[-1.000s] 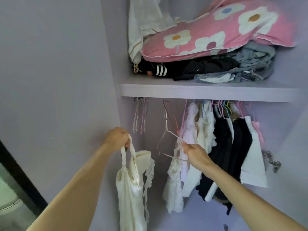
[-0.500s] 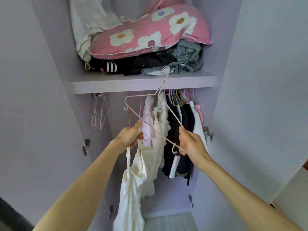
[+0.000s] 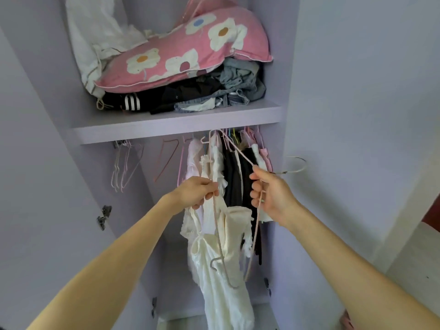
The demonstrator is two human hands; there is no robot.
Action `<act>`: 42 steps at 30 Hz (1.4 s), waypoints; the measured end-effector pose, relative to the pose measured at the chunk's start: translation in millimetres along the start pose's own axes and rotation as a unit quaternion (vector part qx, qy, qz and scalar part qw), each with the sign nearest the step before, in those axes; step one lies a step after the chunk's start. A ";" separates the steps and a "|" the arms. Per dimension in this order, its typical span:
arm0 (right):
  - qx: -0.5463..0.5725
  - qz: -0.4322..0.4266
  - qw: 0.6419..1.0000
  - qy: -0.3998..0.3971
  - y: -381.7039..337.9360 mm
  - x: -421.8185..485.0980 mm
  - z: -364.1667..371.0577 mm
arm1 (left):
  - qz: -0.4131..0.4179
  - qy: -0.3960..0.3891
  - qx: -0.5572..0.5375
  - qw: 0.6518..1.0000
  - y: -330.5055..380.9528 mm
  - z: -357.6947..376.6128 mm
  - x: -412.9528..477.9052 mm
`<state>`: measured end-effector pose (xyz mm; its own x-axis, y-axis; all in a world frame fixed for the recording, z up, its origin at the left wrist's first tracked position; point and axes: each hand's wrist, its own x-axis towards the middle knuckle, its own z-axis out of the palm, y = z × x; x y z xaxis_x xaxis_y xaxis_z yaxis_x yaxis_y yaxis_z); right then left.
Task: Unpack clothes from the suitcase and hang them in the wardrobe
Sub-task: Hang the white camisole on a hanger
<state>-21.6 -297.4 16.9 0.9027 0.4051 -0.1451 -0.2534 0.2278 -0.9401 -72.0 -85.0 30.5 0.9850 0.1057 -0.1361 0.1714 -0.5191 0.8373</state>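
Left: my left grip [image 3: 197,191], arm stretched up toward the wardrobe, pinches a strap of the cream lace top [image 3: 221,294], which hangs limp in front of the hung clothes [image 3: 235,177] below the shelf [image 3: 166,129]. Right: my right grip [image 3: 273,196], fingers curled, is clamped on a pale pink wire hanger [image 3: 257,225] that lies across the top.

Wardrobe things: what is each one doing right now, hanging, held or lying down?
Cream lace strappy dress, dangling by a strap from left hand.
Pale pink wire hanger, gripped by right hand, not hung up.
Pink flowered pillow, lying on piled dark clothes on lilac shelf.
Black and white clothes, hanging under the shelf.
Bare wire hangers, hanging empty at left.
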 end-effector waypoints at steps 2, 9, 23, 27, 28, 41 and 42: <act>0.080 0.052 0.995 0.009 -18.9 10.3 -10.7 | -0.012 -0.014 0.012 1.000 8.4 7.8 -0.1; 0.105 -0.025 0.981 0.164 -36.4 24.1 -37.9 | -0.041 0.017 0.007 0.999 20.2 11.0 4.1; 0.244 -0.119 0.944 0.187 -64.8 26.7 -4.5 | -0.016 0.006 0.008 1.000 38.4 7.3 2.3; 0.243 -0.089 0.952 0.161 -67.0 28.5 4.9 | -0.018 0.023 0.013 0.999 38.6 2.8 2.4; 0.238 -0.086 0.955 0.158 -67.0 28.0 7.6 | -0.021 0.025 0.014 0.999 37.7 1.9 1.7; 0.198 -0.138 0.949 0.201 -66.3 36.1 10.6 | -0.036 0.026 0.010 0.999 28.6 -3.1 -4.0; 0.211 -0.135 0.949 0.191 -64.9 35.2 12.4 | -0.034 0.025 0.011 0.999 29.1 -2.1 -3.8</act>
<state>22.3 -286.9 76.6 0.9943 -0.0497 -0.0939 -0.0399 0.6439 -0.7641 -70.8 -98.7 56.5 0.9689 0.1842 -0.1651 0.2392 -0.5274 0.8152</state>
